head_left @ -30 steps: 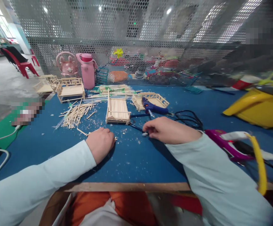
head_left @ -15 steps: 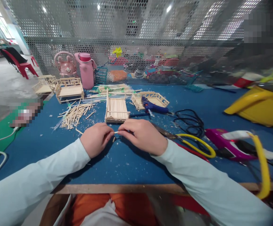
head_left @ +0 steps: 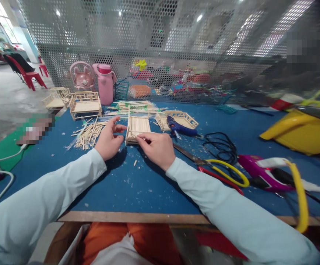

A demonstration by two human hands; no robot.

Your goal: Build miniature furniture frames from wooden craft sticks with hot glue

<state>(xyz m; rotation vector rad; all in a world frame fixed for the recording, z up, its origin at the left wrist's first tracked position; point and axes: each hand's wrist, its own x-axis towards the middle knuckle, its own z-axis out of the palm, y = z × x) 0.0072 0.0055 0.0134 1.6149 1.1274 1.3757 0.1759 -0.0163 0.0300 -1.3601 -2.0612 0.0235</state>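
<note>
R hand (head_left: 160, 149): fingertips pressed together at front of stick bed (head_left: 140, 124); holding anything, can't tell.
L hand (head_left: 109, 140): spread, just beside.
Bed: on table (head_left: 160, 198), btwn hands; prob. fitting step, calls for steady placing.

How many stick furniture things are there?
4: one stick model by the right hand, another partly behind the blue glue gun, a third left of the pink bottle, a fourth farther left. More could be hidden.

left hand (head_left: 110, 141) spread, right hand (head_left: 159, 148) reached model (head_left: 139, 125)
</note>
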